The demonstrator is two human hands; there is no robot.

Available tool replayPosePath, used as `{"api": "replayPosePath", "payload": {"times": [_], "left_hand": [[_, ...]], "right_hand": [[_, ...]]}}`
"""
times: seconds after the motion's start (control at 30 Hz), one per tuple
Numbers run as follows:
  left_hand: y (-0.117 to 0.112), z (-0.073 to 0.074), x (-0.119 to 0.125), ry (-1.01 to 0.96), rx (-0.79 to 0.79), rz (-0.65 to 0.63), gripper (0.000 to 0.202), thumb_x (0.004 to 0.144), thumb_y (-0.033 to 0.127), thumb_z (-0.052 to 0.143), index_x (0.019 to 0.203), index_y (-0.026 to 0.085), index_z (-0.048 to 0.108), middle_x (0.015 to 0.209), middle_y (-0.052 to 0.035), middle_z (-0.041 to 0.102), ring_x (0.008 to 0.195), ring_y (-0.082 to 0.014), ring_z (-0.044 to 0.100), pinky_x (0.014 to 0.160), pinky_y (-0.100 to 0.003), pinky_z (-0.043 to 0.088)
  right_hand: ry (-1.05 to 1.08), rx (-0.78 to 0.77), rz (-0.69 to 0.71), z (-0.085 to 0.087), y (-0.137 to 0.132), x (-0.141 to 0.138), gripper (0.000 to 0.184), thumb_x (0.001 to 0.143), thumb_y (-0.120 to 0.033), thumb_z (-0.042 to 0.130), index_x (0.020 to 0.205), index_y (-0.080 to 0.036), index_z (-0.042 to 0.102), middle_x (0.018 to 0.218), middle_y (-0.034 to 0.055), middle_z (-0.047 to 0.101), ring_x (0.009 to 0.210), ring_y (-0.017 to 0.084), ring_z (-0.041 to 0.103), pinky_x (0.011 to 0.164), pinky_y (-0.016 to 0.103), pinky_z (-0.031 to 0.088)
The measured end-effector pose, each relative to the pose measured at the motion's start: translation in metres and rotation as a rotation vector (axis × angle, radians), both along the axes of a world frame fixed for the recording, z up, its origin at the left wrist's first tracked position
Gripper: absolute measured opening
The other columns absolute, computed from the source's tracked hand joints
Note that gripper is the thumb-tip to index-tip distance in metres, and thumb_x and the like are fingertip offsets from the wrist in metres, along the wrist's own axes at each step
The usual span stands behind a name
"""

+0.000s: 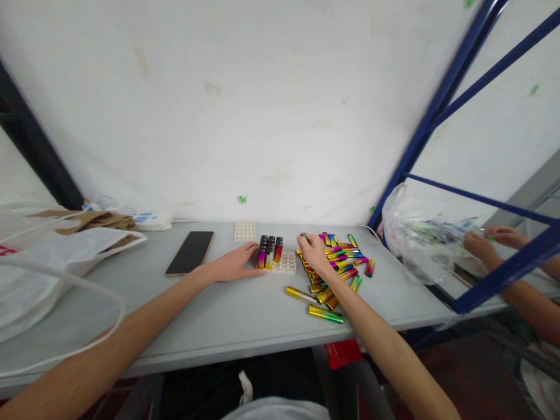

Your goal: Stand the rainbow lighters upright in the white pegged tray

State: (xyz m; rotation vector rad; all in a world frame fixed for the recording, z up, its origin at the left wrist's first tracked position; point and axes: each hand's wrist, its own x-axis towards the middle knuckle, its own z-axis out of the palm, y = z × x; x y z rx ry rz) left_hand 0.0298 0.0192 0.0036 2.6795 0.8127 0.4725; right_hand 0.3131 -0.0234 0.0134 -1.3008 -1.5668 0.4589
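A white tray (286,263) with rows of round holes lies on the table. Several shiny lighter-like tubes (270,254) with black tops stand upright in its left part. My left hand (238,263) grips the tray's left end, thumb along the front edge and fingers behind. Just right of the tray, my right hand (312,252) is closed around a lighter-like tube (305,236); only its small dark end shows above the fingers. Beside and under that hand spreads a loose pile of shiny tubes (345,265) in gold, pink, green and red.
A second white holed tray (245,231) lies by the wall. To the left are a phone (191,252) and a white plastic bag (30,280). Blue metal bars (420,140) and a clear bag (406,245) stand right. Beyond them, another person's hands (494,242) are at work.
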Motion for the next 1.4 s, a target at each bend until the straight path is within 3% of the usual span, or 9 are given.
{"api": "replayPosePath", "payload": {"times": [0.17,0.3,0.47,0.53,0.67,1.03,1.13,1.27,1.4], "left_hand": [[0.001,-0.001,0.000,-0.008,-0.027,-0.003,0.070,0.097,0.065,0.066,0.145,0.016,0.054,0.152,-0.0189,0.058,0.144,-0.0367,0.055,0.124,-0.046,0.043],[0.003,-0.003,0.000,-0.020,-0.026,-0.013,0.070,0.097,0.063,0.068,0.147,0.016,0.054,0.153,-0.0192,0.057,0.144,-0.0367,0.055,0.124,-0.047,0.043],[0.003,-0.005,-0.001,-0.041,-0.031,-0.005,0.071,0.096,0.064,0.068,0.147,0.017,0.054,0.152,-0.0186,0.058,0.142,-0.0366,0.057,0.124,-0.048,0.044],[0.002,-0.004,-0.001,-0.045,-0.033,-0.011,0.070,0.096,0.064,0.068,0.147,0.017,0.054,0.152,-0.0183,0.058,0.141,-0.0365,0.057,0.123,-0.048,0.044],[0.000,-0.003,0.000,-0.041,-0.043,-0.023,0.069,0.097,0.062,0.068,0.148,0.016,0.054,0.153,-0.0185,0.058,0.142,-0.0356,0.057,0.123,-0.046,0.044],[0.001,-0.005,0.000,-0.036,-0.018,-0.016,0.072,0.097,0.064,0.067,0.149,0.016,0.052,0.152,-0.0175,0.058,0.142,-0.0354,0.056,0.123,-0.044,0.042],[0.001,-0.005,-0.001,-0.031,-0.013,-0.018,0.071,0.097,0.065,0.066,0.149,0.017,0.053,0.152,-0.0168,0.058,0.142,-0.0350,0.056,0.123,-0.043,0.041],[0.001,-0.004,-0.001,-0.036,-0.017,-0.023,0.071,0.097,0.066,0.066,0.148,0.017,0.054,0.151,-0.0172,0.059,0.141,-0.0354,0.056,0.123,-0.044,0.042],[0.001,-0.004,0.000,-0.018,-0.037,-0.011,0.070,0.098,0.064,0.066,0.147,0.016,0.053,0.152,-0.0185,0.057,0.142,-0.0350,0.056,0.124,-0.044,0.041]], "right_hand": [[-0.010,0.062,0.002,0.000,-0.004,-0.003,0.043,0.097,-0.056,0.048,0.068,-0.025,0.041,0.062,-0.0039,0.042,0.062,0.015,0.043,0.059,0.029,0.032],[-0.064,0.063,0.078,0.003,-0.008,-0.005,0.040,0.106,-0.059,0.045,0.085,-0.024,0.051,0.072,-0.0029,0.052,0.069,0.017,0.051,0.067,0.029,0.041],[-0.284,0.206,0.120,0.007,-0.012,-0.005,0.038,0.110,-0.052,0.042,0.090,-0.024,0.057,0.094,0.0070,0.063,0.089,0.022,0.060,0.082,0.034,0.049],[-0.372,0.228,0.127,0.008,-0.014,-0.005,0.042,0.108,-0.054,0.045,0.082,-0.024,0.056,0.086,0.0055,0.061,0.083,0.021,0.058,0.079,0.033,0.048],[-0.413,0.117,0.190,0.008,-0.018,-0.005,0.050,0.107,-0.059,0.049,0.071,-0.024,0.049,0.060,-0.0028,0.051,0.058,0.015,0.046,0.063,0.029,0.038],[-0.557,0.058,0.366,0.008,-0.021,-0.003,0.040,0.110,-0.051,0.053,0.086,-0.021,0.065,0.072,0.0010,0.067,0.062,0.017,0.055,0.064,0.027,0.038],[-0.643,0.056,0.333,0.007,-0.021,-0.008,0.036,0.111,-0.049,0.054,0.092,-0.021,0.068,0.079,0.0041,0.070,0.067,0.018,0.059,0.066,0.028,0.038],[-0.770,0.029,0.191,0.007,-0.018,-0.010,0.045,0.107,-0.055,0.060,0.080,-0.020,0.069,0.075,0.0065,0.071,0.066,0.018,0.060,0.065,0.028,0.035],[-0.629,0.014,0.245,0.025,-0.026,0.004,0.049,0.109,-0.057,0.054,0.082,-0.019,0.072,0.072,0.0036,0.071,0.064,0.017,0.059,0.065,0.028,0.037]]}}
